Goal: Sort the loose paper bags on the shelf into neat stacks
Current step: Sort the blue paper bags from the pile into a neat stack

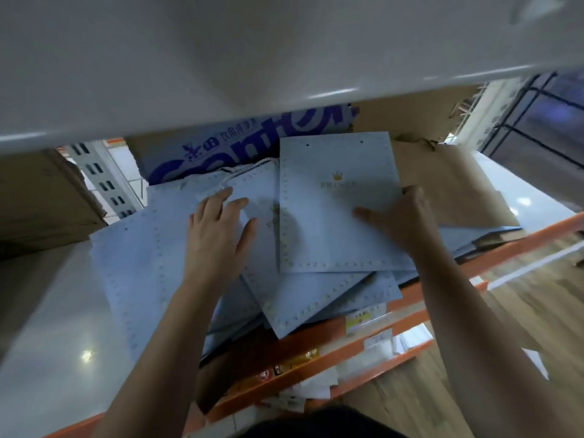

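Observation:
Several flat light-blue paper bags with dotted borders lie fanned in a loose pile (331, 298) on the white shelf (53, 311). The top blue bag (328, 216), marked with a gold crown, lies square on the right of the pile. My right hand (401, 216) grips its right edge, thumb on top and fingers curled under the edge. My left hand (218, 229) rests flat, fingers spread, on the blue bags at the left, near a white cord handle (249, 167). A brown paper bag (448, 188) lies flat to the right, partly under the blue ones.
An upper white shelf (252, 52) overhangs closely. A blue-printed carton (240, 143) and cardboard boxes (41, 197) stand behind and at the left. The shelf's orange front beam (512, 245) runs diagonally; lower shelves with small packets (294, 365) and a wooden floor (537, 295) lie below.

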Demonstrator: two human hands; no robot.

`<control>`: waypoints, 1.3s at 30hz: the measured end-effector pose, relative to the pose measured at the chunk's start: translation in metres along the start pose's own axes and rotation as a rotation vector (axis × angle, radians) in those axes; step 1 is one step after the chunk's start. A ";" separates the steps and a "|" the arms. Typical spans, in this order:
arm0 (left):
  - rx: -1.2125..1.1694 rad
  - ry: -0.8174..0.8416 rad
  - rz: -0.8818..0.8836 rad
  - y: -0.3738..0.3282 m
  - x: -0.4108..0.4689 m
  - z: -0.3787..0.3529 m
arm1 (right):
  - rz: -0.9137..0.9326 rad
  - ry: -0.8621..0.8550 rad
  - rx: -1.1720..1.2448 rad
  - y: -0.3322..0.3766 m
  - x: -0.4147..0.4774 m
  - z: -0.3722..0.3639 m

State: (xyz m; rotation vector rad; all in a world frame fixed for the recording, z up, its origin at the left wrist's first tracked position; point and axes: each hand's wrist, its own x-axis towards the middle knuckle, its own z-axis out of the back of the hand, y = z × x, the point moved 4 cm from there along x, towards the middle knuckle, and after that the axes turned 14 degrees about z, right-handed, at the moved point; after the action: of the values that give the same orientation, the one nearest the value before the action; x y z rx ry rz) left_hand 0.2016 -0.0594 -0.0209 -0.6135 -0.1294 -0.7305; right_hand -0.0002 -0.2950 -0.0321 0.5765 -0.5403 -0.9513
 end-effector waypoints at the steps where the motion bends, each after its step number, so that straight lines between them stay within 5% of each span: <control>1: -0.003 -0.034 0.006 0.002 -0.003 0.002 | 0.017 -0.040 0.034 -0.002 0.004 0.004; 5: 0.000 -0.123 0.138 0.011 -0.017 0.010 | 0.085 -0.135 0.136 -0.010 0.019 0.019; 11: 0.137 -0.072 0.504 0.019 -0.042 0.005 | 0.097 0.002 0.111 -0.029 0.033 0.018; 15: 0.017 -0.030 0.610 0.009 -0.051 -0.002 | 0.117 0.044 0.112 -0.034 0.034 0.011; 26: -0.534 -0.239 0.678 -0.014 -0.082 0.006 | 0.229 0.056 0.258 -0.022 0.028 0.011; 39: -0.409 -0.575 0.860 0.083 -0.184 0.106 | 0.450 0.201 0.442 0.076 -0.052 -0.055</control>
State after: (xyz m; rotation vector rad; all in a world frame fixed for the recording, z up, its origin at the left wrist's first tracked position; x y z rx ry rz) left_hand 0.1293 0.1562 -0.0325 -1.1576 -0.2255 0.2804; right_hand 0.0562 -0.2035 -0.0302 0.8904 -0.6684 -0.3386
